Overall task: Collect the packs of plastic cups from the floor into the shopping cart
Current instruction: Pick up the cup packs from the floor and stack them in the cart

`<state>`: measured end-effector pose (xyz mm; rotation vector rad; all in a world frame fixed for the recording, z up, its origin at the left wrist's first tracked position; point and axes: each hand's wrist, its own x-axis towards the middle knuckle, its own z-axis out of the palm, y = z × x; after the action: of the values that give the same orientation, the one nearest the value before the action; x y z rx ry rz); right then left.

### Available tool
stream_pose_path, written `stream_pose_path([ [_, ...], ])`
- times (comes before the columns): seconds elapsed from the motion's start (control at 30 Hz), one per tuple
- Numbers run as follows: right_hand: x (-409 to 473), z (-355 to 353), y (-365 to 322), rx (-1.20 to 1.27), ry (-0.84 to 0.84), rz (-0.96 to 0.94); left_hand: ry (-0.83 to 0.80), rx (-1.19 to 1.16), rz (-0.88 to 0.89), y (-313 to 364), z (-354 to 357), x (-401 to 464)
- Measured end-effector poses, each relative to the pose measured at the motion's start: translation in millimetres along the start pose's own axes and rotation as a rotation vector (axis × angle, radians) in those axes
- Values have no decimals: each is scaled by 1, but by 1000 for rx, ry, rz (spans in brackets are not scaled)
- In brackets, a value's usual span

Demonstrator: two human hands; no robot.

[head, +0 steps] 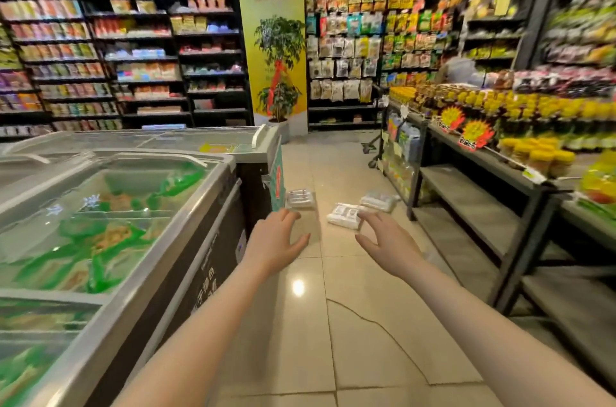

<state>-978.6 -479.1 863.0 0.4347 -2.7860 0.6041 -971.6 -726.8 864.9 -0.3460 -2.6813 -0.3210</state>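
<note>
Reaching empty left hand, right hand, cup packs on floor

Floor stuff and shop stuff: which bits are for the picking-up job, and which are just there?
For the job: three cup packs on the floor; left hand; right hand.
Just there: freezer; potted plant; jars.

I am seeing 3 packs of plastic cups lying flat on the tiled floor. The left pack is sitting beside the freezer's end, while the middle pack and right pack are lying close together by the shelf leg.
</note>
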Motion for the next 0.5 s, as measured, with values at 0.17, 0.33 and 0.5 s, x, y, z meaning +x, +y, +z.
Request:
stream_pose_path([
  [0.17,48,26,57,-26,-32,61,-71,-62,32,-1,59,61],
  [0.33,121,44,111,-18,-69,68,-79,-74,9,-5,107,131],
  [0.5,196,58,153,-23,-123,57,-86,-76,-33,-11,149,205],
])
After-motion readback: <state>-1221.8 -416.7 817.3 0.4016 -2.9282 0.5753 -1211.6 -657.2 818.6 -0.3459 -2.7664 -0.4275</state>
